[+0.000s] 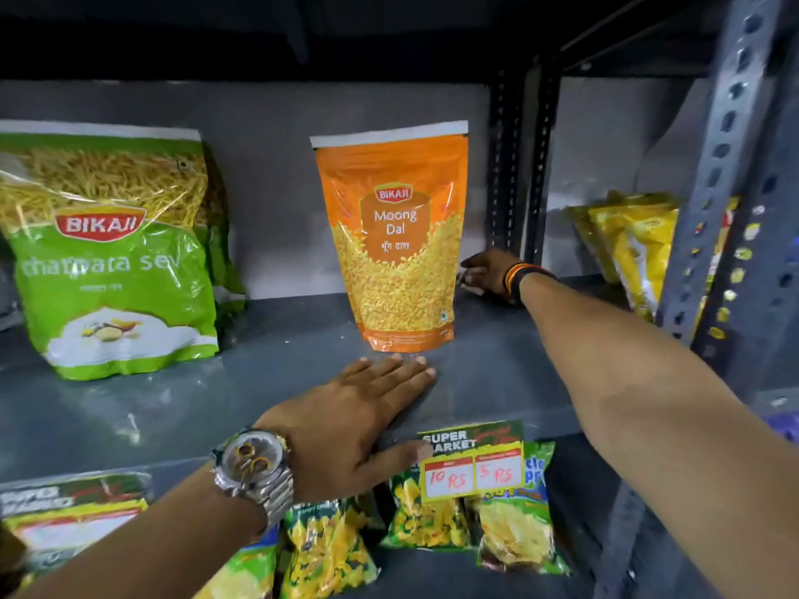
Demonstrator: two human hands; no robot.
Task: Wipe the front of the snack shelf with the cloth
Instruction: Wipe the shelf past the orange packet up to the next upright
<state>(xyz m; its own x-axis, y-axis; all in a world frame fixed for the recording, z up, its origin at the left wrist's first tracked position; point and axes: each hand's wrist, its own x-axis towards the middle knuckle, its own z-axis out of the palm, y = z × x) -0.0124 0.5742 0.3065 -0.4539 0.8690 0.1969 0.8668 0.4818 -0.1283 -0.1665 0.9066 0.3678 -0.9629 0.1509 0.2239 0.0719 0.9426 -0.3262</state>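
The grey metal snack shelf [225,395] runs across the view. My left hand [363,417], with a watch on the wrist, lies flat and palm down on the shelf near its front edge, fingers apart and holding nothing. An orange Moong Dal pouch [395,252] stands upright just beyond its fingertips. My right hand [486,272] reaches to the back right of the shelf, beside and behind the pouch. It presses on a small pale bit of cloth [470,282], most of which is hidden under the fingers.
A big green sev bag [112,261] stands at the left. Yellow packets [635,248] lie on the neighbouring shelf behind a perforated upright post [717,175]. A price tag [473,462] hangs on the front edge, with several snack packets [432,520] below.
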